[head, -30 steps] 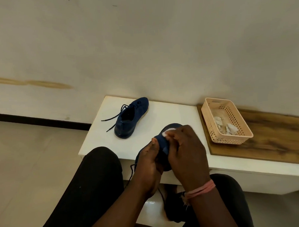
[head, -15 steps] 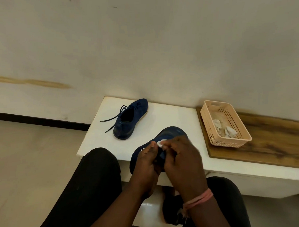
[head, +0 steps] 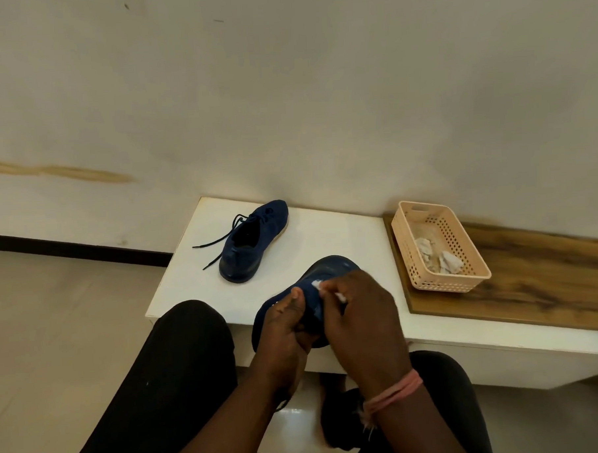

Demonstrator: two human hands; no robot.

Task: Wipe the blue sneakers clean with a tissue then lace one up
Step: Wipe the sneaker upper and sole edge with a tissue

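Note:
My left hand grips a blue sneaker held above the front edge of the white bench, its toe pointing away from me. My right hand presses a small white tissue against the side of that sneaker; most of the tissue is hidden under my fingers. A second blue sneaker stands on the bench further back and to the left, its dark laces loose and trailing leftward.
A peach plastic basket with crumpled used tissues sits on a wooden board at the bench's right. A white wall rises directly behind the bench. My black-clad knees are below the bench edge, with tiled floor to the left.
The held sneaker has tilted so more of its toe shows beyond my hands. My right hand has slid the tissue down along the sneaker's side.

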